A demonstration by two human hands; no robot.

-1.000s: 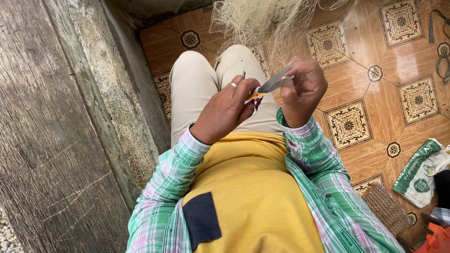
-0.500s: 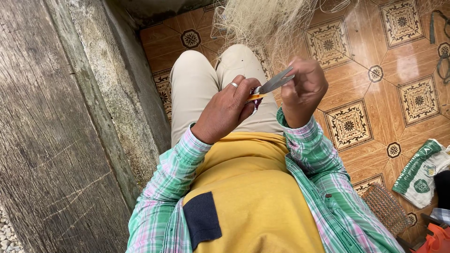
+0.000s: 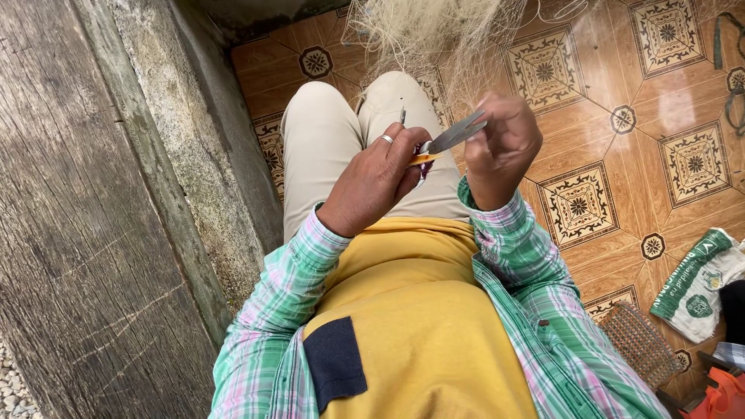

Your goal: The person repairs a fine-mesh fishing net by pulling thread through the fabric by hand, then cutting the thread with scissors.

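— Patterned brown floor tiles point(image 3: 613, 178) below, rough wall point(image 3: 116, 233) on my left. What's in the hands?

— My left hand point(image 3: 372, 182) is curled around small snips point(image 3: 446, 140), blades pointing right. My right hand point(image 3: 500, 147) pinches closed at the blade tips; whether on thread, I can't tell. Pale netting point(image 3: 434, 31) lies beyond my knees.

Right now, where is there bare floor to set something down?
Bare tiled floor lies right of the knees, between the netting and the green-and-white bag. Lower right is crowded: bag, woven basket, orange thing. A wall closes the left.
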